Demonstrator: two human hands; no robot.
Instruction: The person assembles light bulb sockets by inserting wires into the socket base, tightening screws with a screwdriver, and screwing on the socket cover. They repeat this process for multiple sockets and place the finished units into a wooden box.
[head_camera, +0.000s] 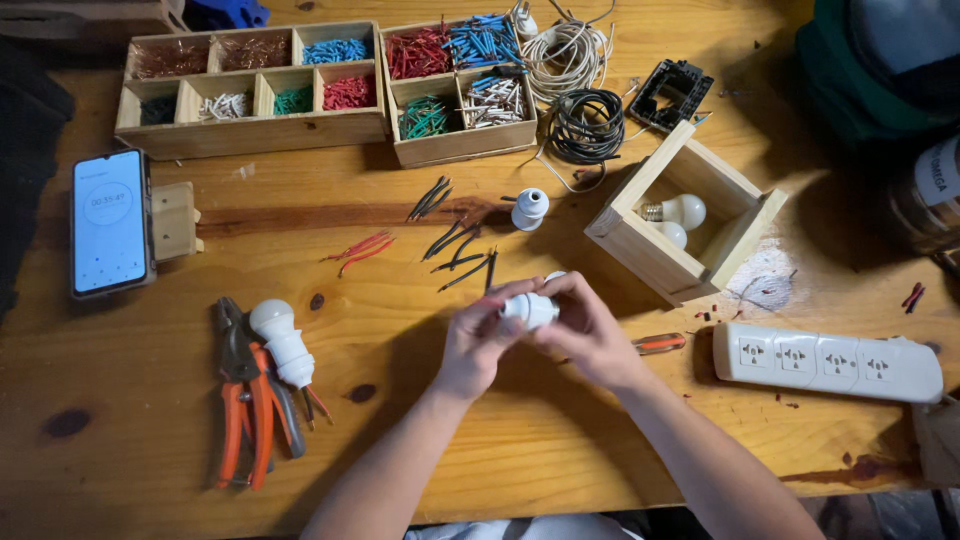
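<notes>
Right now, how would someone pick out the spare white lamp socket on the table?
Start at the open wooden box holding bulbs at right. Just left of it stands a small white socket, alone among loose black wire pieces. Unlike the one by the pliers, it carries no bulb.

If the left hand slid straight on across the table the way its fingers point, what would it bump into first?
The left hand points up and to the right, so past the white lamp socket it holds it would likely first meet the open wooden box with bulbs; depth is unclear.
</notes>
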